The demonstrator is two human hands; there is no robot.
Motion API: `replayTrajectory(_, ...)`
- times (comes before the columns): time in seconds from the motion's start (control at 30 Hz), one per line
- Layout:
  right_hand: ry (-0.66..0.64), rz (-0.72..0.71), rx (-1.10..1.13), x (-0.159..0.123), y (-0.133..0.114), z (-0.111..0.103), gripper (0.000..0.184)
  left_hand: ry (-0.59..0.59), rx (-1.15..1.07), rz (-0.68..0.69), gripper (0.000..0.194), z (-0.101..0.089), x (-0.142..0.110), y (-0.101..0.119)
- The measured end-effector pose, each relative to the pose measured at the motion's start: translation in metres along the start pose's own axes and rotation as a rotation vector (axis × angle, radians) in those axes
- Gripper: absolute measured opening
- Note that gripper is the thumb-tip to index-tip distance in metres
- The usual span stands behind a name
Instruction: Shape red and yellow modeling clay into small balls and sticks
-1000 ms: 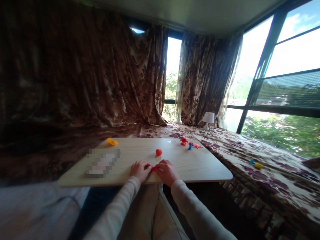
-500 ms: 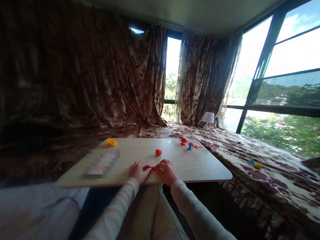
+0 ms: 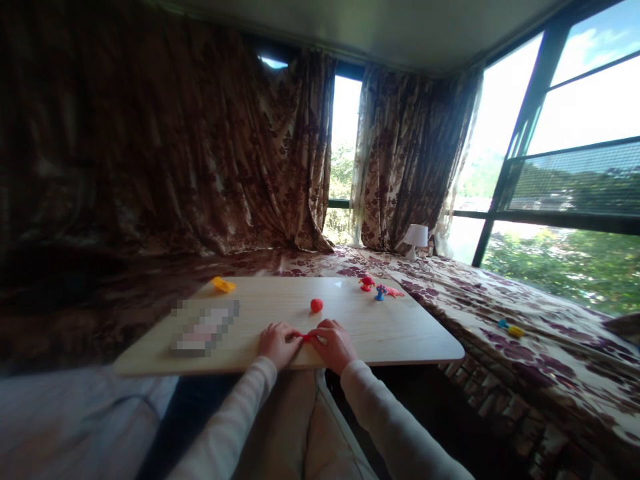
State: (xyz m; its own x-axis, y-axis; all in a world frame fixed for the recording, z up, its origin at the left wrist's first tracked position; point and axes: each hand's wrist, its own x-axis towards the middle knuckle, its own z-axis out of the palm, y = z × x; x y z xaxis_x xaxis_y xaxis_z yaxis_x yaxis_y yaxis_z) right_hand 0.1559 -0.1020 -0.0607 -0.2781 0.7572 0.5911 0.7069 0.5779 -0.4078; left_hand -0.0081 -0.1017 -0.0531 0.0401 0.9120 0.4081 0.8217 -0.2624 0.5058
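A small piece of red modelling clay (image 3: 307, 338) is pinched between both hands near the front edge of the table. My left hand (image 3: 279, 343) grips its left end with thumb and fingers closed. On the other end, my right hand (image 3: 334, 344) is closed in the same way, and the fingertips of the two hands are close together. Most of the piece is hidden by the fingers. Just beyond the hands, a rounded red-orange lump (image 3: 317, 305), which looks like the same clay, rests on the wooden-topped table (image 3: 270, 300).
A yellow object (image 3: 223, 285) lies at the table's back left, with a blurred-out box (image 3: 205, 330) nearer. Red (image 3: 367, 283), blue (image 3: 381, 292) and pink (image 3: 395, 292) small toys sit at the back right. A white lamp (image 3: 417, 239) stands on the floral-covered bed (image 3: 480, 307).
My right hand has shifted very slightly left, toward my left hand, and less of the red clay shows between the fingers. Everything else stays where it was.
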Motion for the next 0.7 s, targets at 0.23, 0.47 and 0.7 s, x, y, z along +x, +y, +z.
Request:
replayTrajectory(0.23,0.019,-0.035,0.008,-0.0012,0.0033,0.0011,0.013,0.006,-0.003,0.011,0.010,-0.0011,-0.0009,0.0019)
replayTrajectory(0.47,0.011,-0.033,0.015,-0.0014,0.0041,0.0010,0.013,-0.004,0.009,-0.008,0.010,-0.0023,-0.0004,0.0029)
replayTrajectory(0.7,0.011,-0.032,0.033,-0.0014,0.0053,0.0020,0.013,-0.012,0.013,-0.017,0.010,-0.0029,-0.0012,0.0033)
